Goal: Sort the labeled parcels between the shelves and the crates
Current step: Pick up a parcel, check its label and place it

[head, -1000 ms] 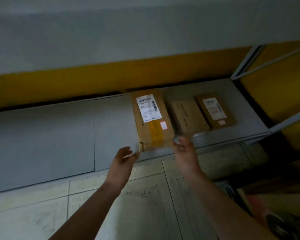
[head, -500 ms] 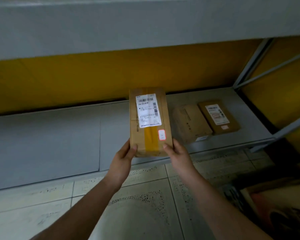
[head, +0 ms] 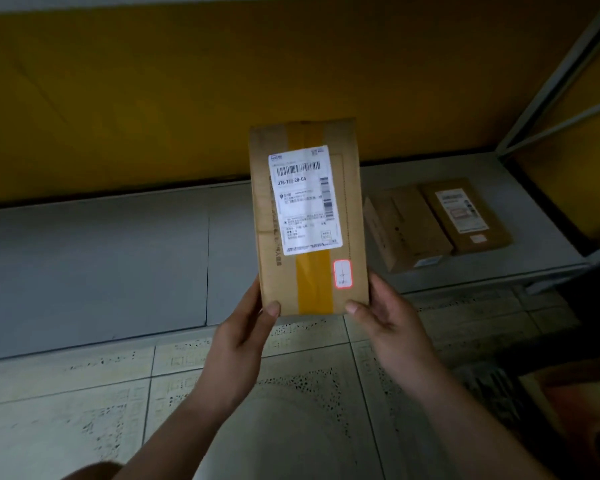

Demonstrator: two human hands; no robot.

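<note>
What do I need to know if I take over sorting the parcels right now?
Left grip holds the parcel at its bottom left corner. Right grip holds the bottom right corner.
The parcel is held up in front of the shelf, label facing you.
On the shelf, side by side: plain box, labeled box.
Done: one parcel in hand.
Left: read its label, place it, then sort the two boxes.

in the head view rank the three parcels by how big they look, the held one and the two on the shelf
1. held parcel: looks largest, though it is nearest the camera, so true size is unsure.
2. plain shelf parcel and labelled shelf parcel: look about alike, not ranked.
</note>
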